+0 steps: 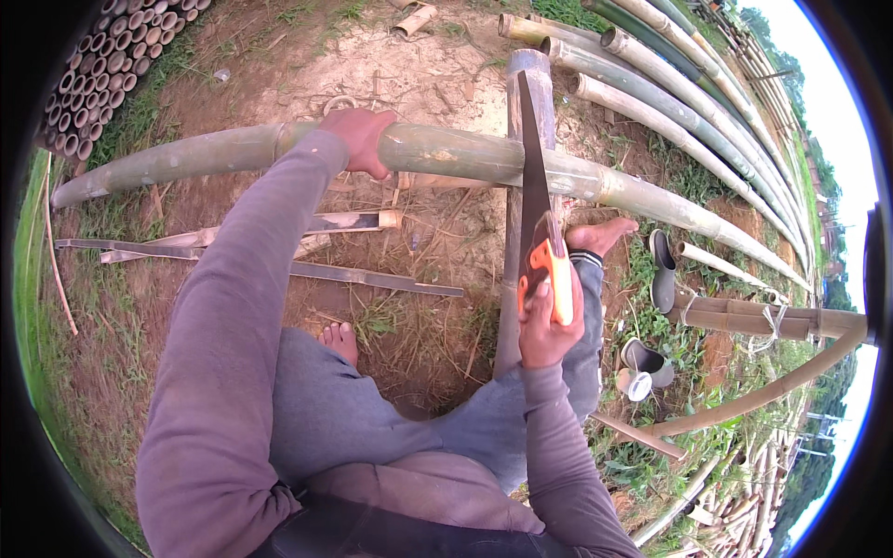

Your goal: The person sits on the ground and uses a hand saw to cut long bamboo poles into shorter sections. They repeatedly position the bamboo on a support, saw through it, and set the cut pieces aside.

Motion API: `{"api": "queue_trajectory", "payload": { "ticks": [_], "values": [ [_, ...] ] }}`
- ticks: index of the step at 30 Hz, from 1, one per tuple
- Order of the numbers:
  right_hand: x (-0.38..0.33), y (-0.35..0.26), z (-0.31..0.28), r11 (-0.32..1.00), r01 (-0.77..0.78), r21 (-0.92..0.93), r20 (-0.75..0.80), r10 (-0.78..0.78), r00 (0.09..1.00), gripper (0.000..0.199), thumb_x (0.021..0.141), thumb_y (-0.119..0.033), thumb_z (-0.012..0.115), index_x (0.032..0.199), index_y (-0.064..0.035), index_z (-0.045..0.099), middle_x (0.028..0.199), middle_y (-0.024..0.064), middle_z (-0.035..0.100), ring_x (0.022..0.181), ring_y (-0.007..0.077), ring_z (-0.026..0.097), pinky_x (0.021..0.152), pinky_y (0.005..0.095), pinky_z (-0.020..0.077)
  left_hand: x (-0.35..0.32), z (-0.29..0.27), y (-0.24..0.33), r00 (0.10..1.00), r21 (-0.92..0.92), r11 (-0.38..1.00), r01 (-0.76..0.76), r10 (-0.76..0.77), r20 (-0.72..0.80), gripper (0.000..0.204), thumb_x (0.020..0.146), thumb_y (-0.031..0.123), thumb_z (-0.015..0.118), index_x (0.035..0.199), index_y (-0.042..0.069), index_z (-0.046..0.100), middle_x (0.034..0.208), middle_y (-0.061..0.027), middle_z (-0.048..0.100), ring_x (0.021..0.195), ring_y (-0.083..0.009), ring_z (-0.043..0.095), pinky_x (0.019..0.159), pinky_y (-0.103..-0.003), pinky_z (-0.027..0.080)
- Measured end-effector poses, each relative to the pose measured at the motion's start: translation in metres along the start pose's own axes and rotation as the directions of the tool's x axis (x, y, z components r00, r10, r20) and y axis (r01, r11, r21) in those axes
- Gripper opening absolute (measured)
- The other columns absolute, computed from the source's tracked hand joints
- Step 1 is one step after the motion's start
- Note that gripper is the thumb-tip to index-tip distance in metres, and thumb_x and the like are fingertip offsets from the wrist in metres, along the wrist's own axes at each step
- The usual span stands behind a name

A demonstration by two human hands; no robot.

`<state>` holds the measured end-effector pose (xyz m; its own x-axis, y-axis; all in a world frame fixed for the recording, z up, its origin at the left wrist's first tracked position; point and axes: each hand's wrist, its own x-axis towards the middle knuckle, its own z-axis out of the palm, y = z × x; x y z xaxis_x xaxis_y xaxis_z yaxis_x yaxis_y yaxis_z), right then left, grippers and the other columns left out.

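Observation:
A long, thick green bamboo pole (446, 153) runs crosswise in front of me, over a second bamboo post (512, 307) that points away from me. My left hand (361, 139) grips the crosswise pole from above, its fingers wrapped round the far side. In my right hand (553, 321) is a handsaw (535, 177) with an orange handle, held closed in the fist. The dark blade points away from me and lies across the pole, just right of where the post passes beneath. Whether its teeth are in the bamboo I cannot tell.
Split bamboo strips (372, 277) lie on the ground below the pole. Long bamboo poles (670, 112) are laid out at the far right, and cut bamboo tubes (102, 74) are stacked far left. Dark clogs (662, 270) sit by my bare right foot (603, 235).

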<state>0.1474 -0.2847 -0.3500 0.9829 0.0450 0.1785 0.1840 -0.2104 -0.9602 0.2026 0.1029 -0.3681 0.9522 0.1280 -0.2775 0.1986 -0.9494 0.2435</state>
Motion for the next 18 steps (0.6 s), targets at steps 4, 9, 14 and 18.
{"api": "queue_trajectory", "payload": {
  "ticks": [4, 9, 14, 18],
  "values": [
    [0.08, 0.011, 0.043, 0.987, -0.013, 0.158, 0.076, 0.002, 0.997, 0.045, 0.105, -0.008, 0.068, 0.146, 0.004, 0.056, 0.105, 0.0053, 0.067, 0.077, 0.0072, 0.061, 0.063, 0.0229, 0.0522, -0.006, -0.005, 0.003, 0.999, -0.01, 1.0, 0.023, -0.024, -0.027, 0.081, 0.063, 0.043, 0.091, 0.134, 0.017, 0.062, 0.113, -0.0116, 0.075, 0.11, -0.0359, 0.071, 0.094, -0.049, 0.054],
    [-0.07, 0.034, -0.048, 0.987, -0.095, 0.126, 0.064, 0.088, 0.994, 0.054, 0.105, -0.011, 0.066, 0.152, 0.0062, 0.047, 0.13, 0.0171, 0.068, 0.075, 0.0079, 0.063, 0.074, 0.0243, 0.0591, -0.002, 0.004, -0.003, 0.999, -0.028, 0.999, -0.017, 0.016, -0.036, 0.081, 0.062, 0.042, 0.091, 0.134, 0.017, 0.062, 0.114, -0.0115, 0.075, 0.108, -0.0367, 0.071, 0.094, -0.049, 0.055],
    [-0.104, 0.007, -0.058, 0.976, -0.067, 0.206, 0.088, 0.05, 0.995, 0.057, 0.106, -0.016, 0.067, 0.154, 0.007, 0.044, 0.126, 0.02, 0.07, 0.071, 0.0078, 0.061, 0.073, 0.0266, 0.06, 0.003, 0.006, -0.005, 1.0, -0.004, 1.0, -0.003, 0.003, -0.03, 0.078, 0.063, 0.044, 0.091, 0.131, 0.016, 0.062, 0.114, -0.0129, 0.075, 0.108, -0.0368, 0.072, 0.095, -0.049, 0.055],
    [0.046, 0.027, 0.018, 0.986, -0.04, 0.16, 0.081, 0.027, 0.996, 0.048, 0.106, -0.009, 0.067, 0.149, 0.0035, 0.052, 0.109, 0.0082, 0.07, 0.073, 0.0063, 0.06, 0.068, 0.023, 0.0561, -0.003, -0.002, 0.003, 1.0, 0.019, 1.0, 0.008, -0.008, 0.001, 0.083, 0.065, 0.047, 0.092, 0.134, 0.015, 0.061, 0.116, -0.0146, 0.075, 0.11, -0.037, 0.072, 0.099, -0.048, 0.054]
  ]
}}
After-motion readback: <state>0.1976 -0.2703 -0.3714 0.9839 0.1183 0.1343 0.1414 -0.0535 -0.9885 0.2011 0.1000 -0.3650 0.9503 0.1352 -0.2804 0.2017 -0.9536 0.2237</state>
